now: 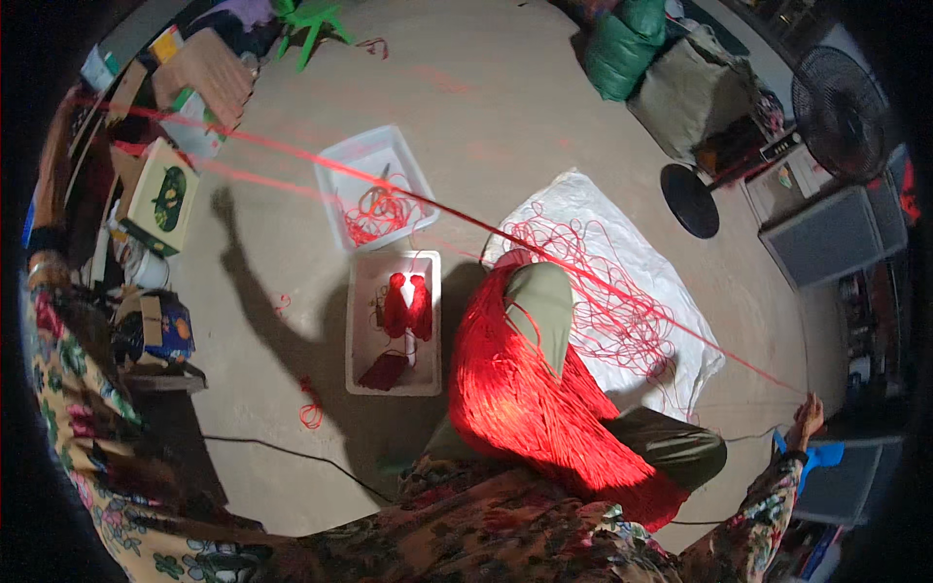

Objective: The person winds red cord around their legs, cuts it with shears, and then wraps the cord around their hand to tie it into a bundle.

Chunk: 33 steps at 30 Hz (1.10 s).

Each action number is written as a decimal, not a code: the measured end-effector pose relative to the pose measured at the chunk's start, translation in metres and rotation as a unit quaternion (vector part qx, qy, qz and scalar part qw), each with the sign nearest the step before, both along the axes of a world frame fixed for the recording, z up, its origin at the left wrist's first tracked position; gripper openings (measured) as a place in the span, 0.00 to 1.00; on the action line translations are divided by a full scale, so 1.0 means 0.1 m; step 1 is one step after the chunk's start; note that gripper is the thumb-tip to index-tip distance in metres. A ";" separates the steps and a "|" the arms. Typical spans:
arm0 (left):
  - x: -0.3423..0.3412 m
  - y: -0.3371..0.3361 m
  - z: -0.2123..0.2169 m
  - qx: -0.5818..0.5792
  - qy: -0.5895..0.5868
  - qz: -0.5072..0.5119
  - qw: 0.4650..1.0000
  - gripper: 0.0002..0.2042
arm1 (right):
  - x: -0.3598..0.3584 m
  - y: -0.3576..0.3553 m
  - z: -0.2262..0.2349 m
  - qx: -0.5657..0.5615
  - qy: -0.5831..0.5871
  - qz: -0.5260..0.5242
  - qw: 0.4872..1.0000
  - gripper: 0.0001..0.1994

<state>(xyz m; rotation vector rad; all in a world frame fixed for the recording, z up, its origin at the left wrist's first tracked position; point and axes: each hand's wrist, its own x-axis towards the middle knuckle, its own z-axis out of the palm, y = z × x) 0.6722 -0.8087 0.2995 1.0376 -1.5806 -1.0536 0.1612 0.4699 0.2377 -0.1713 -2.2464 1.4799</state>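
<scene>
A red cord [457, 212] is stretched taut across the view between my two raised hands. My left hand [56, 170], at the far left edge, is dim and its fingers are hard to make out, but the cord runs up to it. At the right, my right hand [809, 416] is closed on the cord's other end. A thick bundle of red cords [544, 408] drapes over my bent knee and lap. Loose red cord lies in tangled loops [612, 311] on a white sheet [685, 364] beside that knee.
On the floor ahead stand a clear plastic box [340, 151] with red cord and a white foam tray [394, 391] with red tassels [394, 309]. A black fan [692, 199] and sacks [627, 49] stand at the right back. Boxes [160, 199] line the left; a black cable [292, 452] crosses the floor.
</scene>
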 end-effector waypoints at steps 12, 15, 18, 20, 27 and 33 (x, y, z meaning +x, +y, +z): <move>0.00 0.18 -0.04 -0.001 -0.096 0.002 0.995 0.11 | -0.01 -0.30 -0.27 0.071 0.024 0.032 0.997 0.14; 0.01 0.18 -0.11 0.011 -0.109 -0.003 0.994 0.11 | 0.00 -0.42 -0.31 0.072 0.028 0.065 0.995 0.14; -0.05 0.20 -0.24 0.007 -0.102 -0.011 0.995 0.11 | -0.08 -0.50 -0.27 0.043 -0.001 0.098 0.994 0.11; -0.10 0.23 -0.40 -0.003 -0.081 -0.024 0.996 0.12 | -0.21 -0.56 -0.21 0.003 -0.035 0.096 0.995 0.09; -0.16 0.05 -1.29 0.158 -0.098 0.064 0.980 0.13 | -0.73 -1.38 0.22 -0.115 0.010 0.065 0.991 0.18; 0.37 0.03 -2.23 0.262 0.051 0.073 0.961 0.15 | -0.68 -2.76 0.36 -0.157 -0.062 0.137 0.976 0.12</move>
